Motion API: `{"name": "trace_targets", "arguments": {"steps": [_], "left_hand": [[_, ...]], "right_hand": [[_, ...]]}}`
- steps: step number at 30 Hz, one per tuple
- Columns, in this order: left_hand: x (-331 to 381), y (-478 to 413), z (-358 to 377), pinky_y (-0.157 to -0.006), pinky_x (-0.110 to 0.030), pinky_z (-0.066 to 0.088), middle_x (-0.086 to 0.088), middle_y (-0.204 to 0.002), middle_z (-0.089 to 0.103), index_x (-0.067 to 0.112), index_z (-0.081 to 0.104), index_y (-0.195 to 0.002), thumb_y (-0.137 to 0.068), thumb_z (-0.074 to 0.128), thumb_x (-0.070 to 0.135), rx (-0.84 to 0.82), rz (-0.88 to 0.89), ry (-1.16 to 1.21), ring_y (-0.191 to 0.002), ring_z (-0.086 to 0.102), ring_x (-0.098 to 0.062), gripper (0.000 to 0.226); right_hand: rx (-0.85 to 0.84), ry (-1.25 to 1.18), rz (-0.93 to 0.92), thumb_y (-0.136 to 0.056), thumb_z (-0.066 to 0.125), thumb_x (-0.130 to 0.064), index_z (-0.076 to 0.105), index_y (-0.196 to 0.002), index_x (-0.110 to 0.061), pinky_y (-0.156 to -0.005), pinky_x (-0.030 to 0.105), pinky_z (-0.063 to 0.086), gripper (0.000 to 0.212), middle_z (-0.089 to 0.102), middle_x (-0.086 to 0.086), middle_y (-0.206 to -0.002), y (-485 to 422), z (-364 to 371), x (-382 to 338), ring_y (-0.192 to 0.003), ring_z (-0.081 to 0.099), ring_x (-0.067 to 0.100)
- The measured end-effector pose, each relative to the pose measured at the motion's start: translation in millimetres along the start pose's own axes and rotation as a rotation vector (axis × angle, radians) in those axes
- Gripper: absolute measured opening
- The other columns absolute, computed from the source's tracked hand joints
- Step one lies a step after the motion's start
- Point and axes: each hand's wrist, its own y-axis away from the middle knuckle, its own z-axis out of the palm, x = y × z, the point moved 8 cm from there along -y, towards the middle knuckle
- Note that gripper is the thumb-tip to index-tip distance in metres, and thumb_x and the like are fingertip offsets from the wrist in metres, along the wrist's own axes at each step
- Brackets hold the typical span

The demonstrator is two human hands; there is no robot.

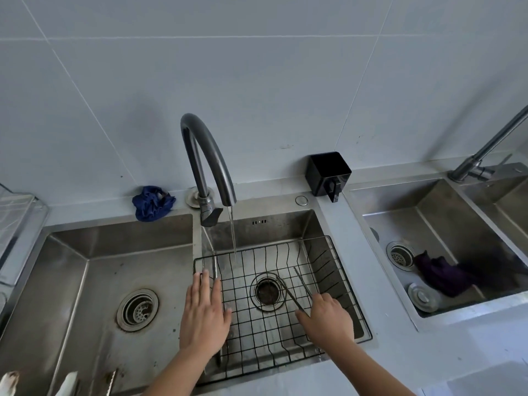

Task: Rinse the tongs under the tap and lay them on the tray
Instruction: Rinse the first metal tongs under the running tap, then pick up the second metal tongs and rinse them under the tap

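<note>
Thin metal tongs lie in the black wire basket over the middle sink, their two arms pointing up and away from me. My right hand grips their near end, fingers curled round it. My left hand hovers flat with straight fingers over the basket's left edge, holding nothing. The grey arched tap runs a thin stream of water into the basket, behind and left of the tongs. No tray is clearly visible.
A left sink and a right sink flank the middle one. A blue cloth lies on the ledge, a black box stands behind. A purple cloth lies in the right sink. A clear rack sits far left.
</note>
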Motion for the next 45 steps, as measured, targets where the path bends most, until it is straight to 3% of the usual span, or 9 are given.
{"name": "trace_targets", "arguments": {"steps": [4,8,15,19,24,30,36,41,45], "left_hand": [[-2.1,3.2,1.5,-0.123,-0.049,0.013,-0.022,-0.165,0.008,0.006,0.031,-0.154,-0.091,0.06,0.042,0.025,0.042,-0.027,-0.153,0.006,-0.037,0.078],[-2.4,3.6,4.9,-0.125,-0.047,0.003,-0.02,-0.165,-0.004,0.008,0.021,-0.158,-0.096,0.049,0.043,-0.006,0.039,-0.027,-0.154,-0.007,-0.036,0.076],[-4.1,9.1,5.6,-0.125,-0.047,-0.004,-0.018,-0.167,-0.009,0.012,0.015,-0.159,-0.099,0.039,0.046,-0.037,0.048,-0.028,-0.153,-0.014,-0.035,0.073],[-6.0,18.6,4.1,-0.125,-0.049,0.002,-0.018,-0.166,-0.007,0.009,0.02,-0.158,-0.098,0.045,0.045,-0.012,0.064,-0.025,-0.153,-0.012,-0.036,0.074],[-11.7,29.1,-1.4,-0.124,-0.05,0.01,-0.018,-0.167,0.005,0.01,0.029,-0.156,-0.097,0.05,0.046,-0.019,0.028,0.0,-0.154,0.002,-0.036,0.072],[-34.5,58.2,-25.6,-0.123,-0.046,0.02,-0.019,-0.161,0.031,0.013,0.037,-0.154,-0.097,0.027,0.054,0.048,-0.071,0.047,-0.151,0.026,-0.035,0.071],[-81.3,106.5,-40.9,-0.11,-0.05,0.044,-0.021,-0.142,0.056,0.008,0.058,-0.137,-0.092,0.063,0.036,0.08,-0.23,0.078,-0.131,0.051,-0.039,0.053],[-107.9,148.0,-58.6,-0.078,-0.043,0.052,-0.008,-0.101,0.064,0.012,0.068,-0.103,-0.087,0.047,0.031,0.232,-0.282,0.002,-0.09,0.059,-0.028,0.033],[-132.6,187.3,-55.9,-0.069,-0.043,0.049,-0.011,-0.094,0.065,0.012,0.07,-0.095,-0.085,0.043,0.035,0.23,-0.411,-0.05,-0.081,0.06,-0.032,0.037]], "right_hand": [[-0.044,0.056,0.016,-0.095,0.043,-0.058,0.057,-0.123,-0.017,-0.091,0.038,0.049,0.052,0.062,0.002,-0.126,-6.4,9.9,-13.1,-0.117,0.058,0.022],[-0.069,0.094,0.047,-0.094,0.041,-0.058,0.057,-0.125,-0.017,-0.093,0.04,0.047,0.054,0.062,0.003,-0.129,-6.7,20.9,-12.3,-0.119,0.059,0.023],[-0.032,0.147,0.069,-0.083,0.048,-0.077,0.045,-0.138,-0.017,-0.096,0.039,0.047,0.082,0.054,0.003,-0.135,5.7,23.7,-1.2,-0.125,0.051,0.024],[0.099,0.107,-0.081,-0.089,0.053,-0.064,0.052,-0.131,-0.022,-0.096,0.036,0.046,0.059,0.055,0.0,-0.128,13.8,12.9,-22.0,-0.12,0.05,0.023],[0.062,-0.001,-0.355,-0.095,0.051,-0.054,0.054,-0.135,-0.022,-0.098,0.035,0.046,0.051,0.056,-0.002,-0.128,32.8,24.2,-88.2,-0.12,0.05,0.023],[-0.06,-0.017,-0.557,-0.098,0.038,-0.055,0.056,-0.126,-0.026,-0.094,0.036,0.047,0.044,0.055,-0.006,-0.123,66.6,62.5,-148.8,-0.118,0.048,0.02],[-0.1,0.052,-0.597,-0.101,0.029,-0.055,0.059,-0.121,-0.03,-0.095,0.035,0.044,0.044,0.058,-0.008,-0.119,72.8,81.8,-154.7,-0.117,0.05,0.019],[-0.095,0.052,-0.608,-0.101,0.035,-0.054,0.062,-0.117,-0.03,-0.094,0.034,0.045,0.04,0.06,-0.007,-0.115,72.0,84.8,-155.1,-0.115,0.053,0.02],[-0.1,0.033,-0.606,-0.101,0.039,-0.054,0.063,-0.117,-0.03,-0.095,0.033,0.044,0.038,0.061,-0.008,-0.115,70.6,84.9,-158.1,-0.115,0.053,0.02]]}}
